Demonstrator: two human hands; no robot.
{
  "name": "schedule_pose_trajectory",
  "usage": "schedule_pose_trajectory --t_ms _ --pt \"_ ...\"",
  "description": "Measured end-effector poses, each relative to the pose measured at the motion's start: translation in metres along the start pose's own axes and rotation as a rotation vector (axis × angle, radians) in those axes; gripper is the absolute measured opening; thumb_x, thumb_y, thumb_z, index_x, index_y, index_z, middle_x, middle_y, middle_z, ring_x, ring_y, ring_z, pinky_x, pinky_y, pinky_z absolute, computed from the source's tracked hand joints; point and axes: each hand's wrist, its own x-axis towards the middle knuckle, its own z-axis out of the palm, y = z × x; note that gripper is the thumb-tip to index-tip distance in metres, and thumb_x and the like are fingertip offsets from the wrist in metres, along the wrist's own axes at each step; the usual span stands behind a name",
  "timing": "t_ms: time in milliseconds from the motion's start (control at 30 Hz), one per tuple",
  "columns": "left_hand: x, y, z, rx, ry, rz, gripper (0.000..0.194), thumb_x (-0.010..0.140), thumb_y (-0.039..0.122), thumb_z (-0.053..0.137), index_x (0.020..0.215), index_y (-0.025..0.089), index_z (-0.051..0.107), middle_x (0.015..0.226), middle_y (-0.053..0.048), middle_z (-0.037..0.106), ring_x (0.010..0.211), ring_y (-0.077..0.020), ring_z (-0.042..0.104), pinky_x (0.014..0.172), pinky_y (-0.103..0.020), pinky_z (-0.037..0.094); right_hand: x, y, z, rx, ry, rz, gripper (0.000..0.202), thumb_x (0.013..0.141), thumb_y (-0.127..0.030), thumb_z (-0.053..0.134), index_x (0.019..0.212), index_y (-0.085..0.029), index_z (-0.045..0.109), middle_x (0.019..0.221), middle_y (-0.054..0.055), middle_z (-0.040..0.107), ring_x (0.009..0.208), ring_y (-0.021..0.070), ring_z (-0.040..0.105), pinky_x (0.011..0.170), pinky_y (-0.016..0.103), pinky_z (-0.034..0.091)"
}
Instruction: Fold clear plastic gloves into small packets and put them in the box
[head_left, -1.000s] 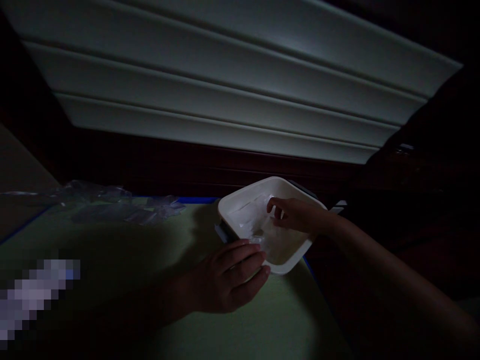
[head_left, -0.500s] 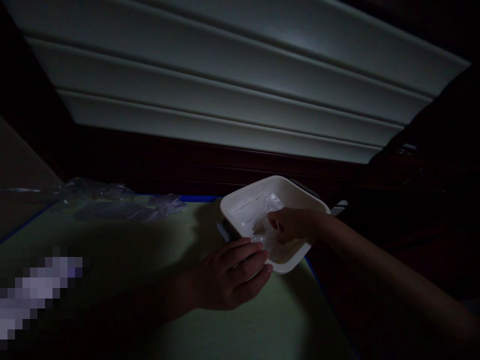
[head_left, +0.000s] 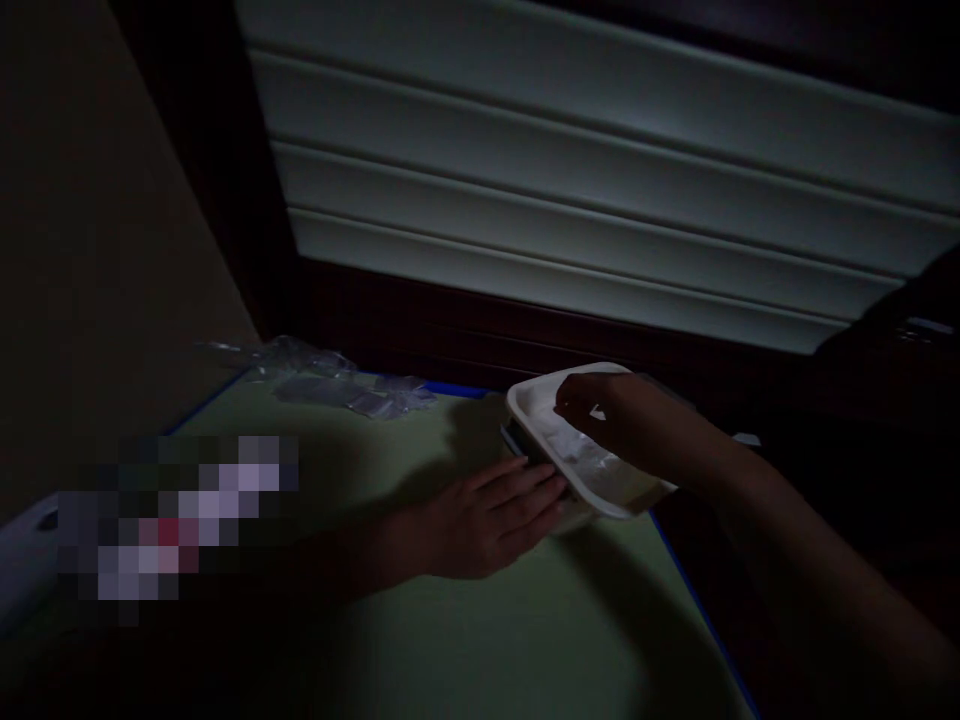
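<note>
A white, rounded-rectangular plastic container [head_left: 611, 508] is set at the far right of a pale green worktop [head_left: 480, 640] with blue edging [head_left: 455, 390], below a pale slatted panel [head_left: 540, 180] in a dark reddish frame. Whether its base sits fully flat cannot be told. Crumpled clear plastic film [head_left: 581, 445] is seen inside, against floor and wall.

The left hand [head_left: 487, 525] is laid along the container's near-left outer side, fingers extended and nearly flat, not wrapped around anything. A dark grey latch [head_left: 523, 440] is seen just beyond the fingertips. Likely pressed there to brace the container, leaving its opening unblocked.

The right hand [head_left: 637, 420] is brought in from the right over the opening, fingers curled, a small gap showing between them; whether film is pinched cannot be told. Probably angled that way so the film inside can be reached over the rim.

A loose heap of clear plastic [head_left: 390, 397] is left at the far-left edge, well apart from the container, perhaps for room. A pixelated patch [head_left: 217, 500] lies left; contents unreadable.
</note>
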Motion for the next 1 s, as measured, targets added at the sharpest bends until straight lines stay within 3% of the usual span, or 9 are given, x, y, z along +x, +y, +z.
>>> schedule_pose_trajectory --t_ms 67,167,333,433,567,633,767,867,1000 --pt "-0.02 0.001 -0.017 0.042 -0.101 -0.093 0.028 0.089 0.013 0.044 0.114 0.007 0.056 0.123 -0.014 0.059 0.123 -0.0256 0.048 0.107 -0.041 0.04 -0.002 -0.029 -0.004 0.028 0.122 -0.049 0.014 0.086 -0.021 0.047 0.083 -0.02 0.061 0.086 0.007 0.068 0.076 0.0199 0.062 0.069 0.028 0.041" --pt "-0.062 0.006 -0.045 0.076 -0.238 -0.328 0.029 0.088 0.017 0.044 0.113 0.008 0.057 0.127 -0.018 0.056 0.12 -0.028 0.05 0.098 -0.042 0.047 -0.004 -0.076 0.004 0.043 0.166 -0.116 0.017 0.09 -0.023 0.044 0.087 -0.019 0.059 0.087 0.008 0.065 0.076 0.0199 0.061 0.068 0.028 0.04" --pt "-0.13 0.017 -0.086 0.093 -0.374 -0.622 0.031 0.09 0.019 0.044 0.119 0.009 0.053 0.12 -0.016 0.058 0.112 -0.0261 0.055 0.094 -0.042 0.049 0.007 -0.141 0.06 -0.029 -0.03 -0.315 0.022 0.094 -0.024 0.04 0.097 -0.017 0.06 0.092 0.009 0.065 0.082 0.0213 0.062 0.069 0.029 0.042" --pt "-0.152 0.02 -0.098 0.09 -0.355 -0.694 0.028 0.091 0.019 0.043 0.115 0.012 0.054 0.117 -0.013 0.06 0.108 -0.024 0.057 0.089 -0.039 0.051 0.031 -0.161 0.099 -0.052 -0.078 -0.314 0.021 0.093 -0.019 0.041 0.102 -0.016 0.059 0.098 0.009 0.065 0.088 0.0209 0.062 0.073 0.028 0.044" --pt "-0.156 0.021 -0.099 0.007 -0.372 -0.718 0.022 0.088 0.019 0.048 0.107 0.014 0.059 0.113 -0.012 0.062 0.107 -0.0246 0.056 0.09 -0.039 0.05 0.082 -0.178 0.132 -0.062 -0.061 -0.251 0.021 0.094 -0.021 0.045 0.111 -0.015 0.057 0.107 0.01 0.063 0.093 0.0185 0.062 0.079 0.029 0.048" --pt "-0.153 0.02 -0.099 -0.033 -0.392 -0.721 0.02 0.086 0.018 0.052 0.105 0.015 0.06 0.113 -0.011 0.061 0.109 -0.025 0.055 0.091 -0.04 0.049 0.11 -0.186 0.142 -0.076 -0.049 -0.224 0.026 0.093 -0.03 0.053 0.115 -0.015 0.056 0.112 0.008 0.061 0.094 0.0195 0.061 0.08 0.038 0.051" --pt "-0.149 0.02 -0.102 -0.05 -0.412 -0.734 0.02 0.085 0.017 0.055 0.104 0.014 0.06 0.116 -0.012 0.06 0.111 -0.0258 0.054 0.091 -0.039 0.049 0.155 -0.203 0.157 -0.109 -0.031 -0.194 0.031 0.092 -0.032 0.056 0.119 -0.017 0.055 0.119 0.008 0.057 0.099 0.0214 0.06 0.082 0.042 0.052" --pt "-0.148 0.021 -0.104 -0.065 -0.433 -0.744 0.019 0.085 0.018 0.056 0.103 0.014 0.06 0.116 -0.012 0.06 0.111 -0.0264 0.053 0.091 -0.04 0.049 0.171 -0.211 0.165 -0.138 -0.055 -0.183 0.032 0.091 -0.032 0.057 0.119 -0.016 0.055 0.119 0.009 0.057 0.099 0.0218 0.06 0.082 0.042 0.052" --pt "-0.151 0.021 -0.103 -0.103 -0.418 -0.757 0.017 0.085 0.018 0.056 0.101 0.014 0.061 0.115 -0.012 0.059 0.113 -0.0263 0.053 0.093 -0.04 0.047 0.168 -0.215 0.168 -0.149 -0.084 -0.204 0.033 0.091 -0.032 0.057 0.119 -0.015 0.055 0.119 0.01 0.058 0.099 0.0219 0.06 0.082 0.042 0.052"
